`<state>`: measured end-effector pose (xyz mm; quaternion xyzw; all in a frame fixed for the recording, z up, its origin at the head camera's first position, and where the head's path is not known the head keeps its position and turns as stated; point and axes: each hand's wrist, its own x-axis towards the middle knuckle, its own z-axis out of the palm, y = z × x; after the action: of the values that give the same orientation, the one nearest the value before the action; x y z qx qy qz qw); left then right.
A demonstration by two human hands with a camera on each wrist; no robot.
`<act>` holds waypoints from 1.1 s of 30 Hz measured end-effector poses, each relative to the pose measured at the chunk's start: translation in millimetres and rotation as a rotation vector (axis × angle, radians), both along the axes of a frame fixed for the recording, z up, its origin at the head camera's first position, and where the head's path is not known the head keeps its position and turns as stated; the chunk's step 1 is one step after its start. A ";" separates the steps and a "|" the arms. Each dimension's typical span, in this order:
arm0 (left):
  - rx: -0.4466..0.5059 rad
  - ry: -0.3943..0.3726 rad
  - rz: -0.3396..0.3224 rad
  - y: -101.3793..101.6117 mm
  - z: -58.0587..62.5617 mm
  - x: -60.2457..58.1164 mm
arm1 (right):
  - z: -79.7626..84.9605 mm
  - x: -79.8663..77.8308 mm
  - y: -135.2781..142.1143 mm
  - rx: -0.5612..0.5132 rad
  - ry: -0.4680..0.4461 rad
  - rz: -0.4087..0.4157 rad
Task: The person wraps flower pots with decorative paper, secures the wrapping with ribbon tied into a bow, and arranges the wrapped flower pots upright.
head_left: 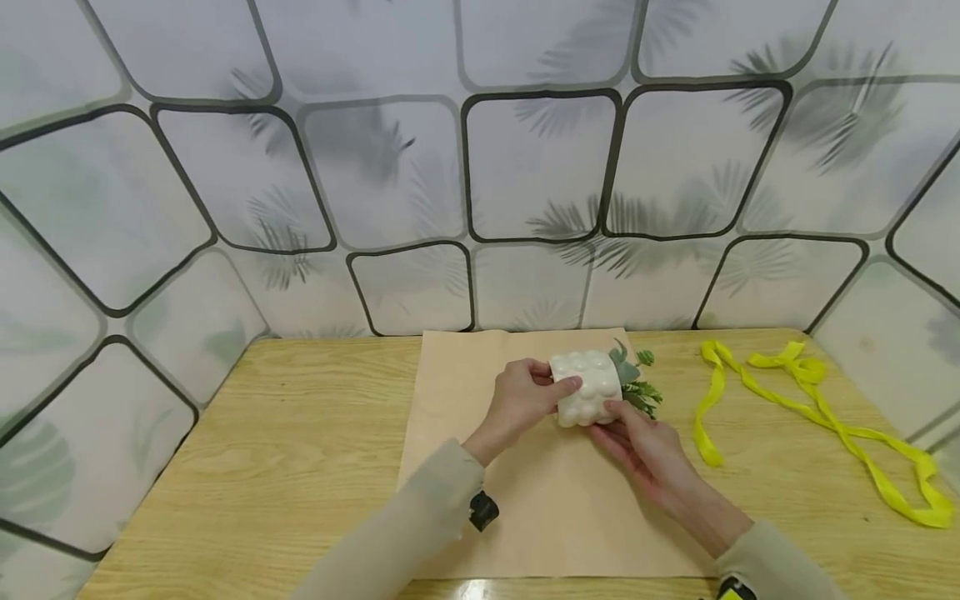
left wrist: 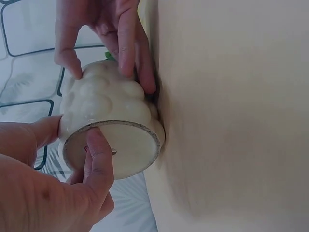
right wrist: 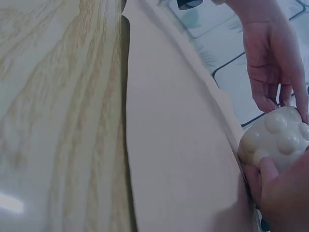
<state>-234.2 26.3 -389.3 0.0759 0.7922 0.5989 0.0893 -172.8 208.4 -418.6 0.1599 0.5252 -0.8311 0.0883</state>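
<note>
A cream-white ceramic plant pot (head_left: 587,382) with a bubbled surface lies tipped on its side, green leaves (head_left: 639,392) poking out of its mouth to the right. My left hand (head_left: 523,404) grips the base end, thumb along the side. In the left wrist view, its fingers press the flat round base (left wrist: 133,150), which has a small hole. My right hand (head_left: 648,457) holds the pot near the mouth, thumb on the bubbles and fingers underneath. The right wrist view shows the pot (right wrist: 280,137) between both hands, cut off by the frame edge.
Beneath the hands a sheet of brown paper (head_left: 525,521) covers the middle of the wooden table (head_left: 300,433). A tangled yellow ribbon (head_left: 813,372) lies on the right side. Patterned fabric (head_left: 540,167) stands behind the table and along its sides.
</note>
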 end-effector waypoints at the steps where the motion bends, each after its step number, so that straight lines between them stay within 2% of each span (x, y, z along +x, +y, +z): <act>1: -0.019 0.005 0.001 0.7 0.7 0.2 | -0.2 -0.2 0.6 0.008 -0.003 0.001; 4: -0.077 0.014 0.001 1.9 2.5 0.2 | -0.5 -1.0 2.0 0.041 -0.003 0.009; 8: -0.102 0.011 0.003 1.3 3.7 0.1 | -0.6 -2.0 3.8 0.068 0.000 0.033; 20: -0.132 -0.006 -0.004 1.6 3.7 5.3 | -0.7 4.3 16.3 0.020 0.004 0.121; 24: -0.123 0.005 -0.024 1.7 3.2 7.2 | -1.5 5.0 18.8 0.017 0.001 0.151; 28: -0.106 0.000 -0.073 1.3 -0.4 10.0 | -4.3 6.4 21.1 0.029 0.001 0.177; 33: -0.124 -0.012 -0.107 -0.6 -4.1 13.0 | -7.4 6.4 25.8 0.057 0.000 0.201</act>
<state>-221.2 25.7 -393.4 0.1087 0.8220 0.5436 0.1306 -166.3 234.2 -426.0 0.1087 0.5620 -0.8029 0.1668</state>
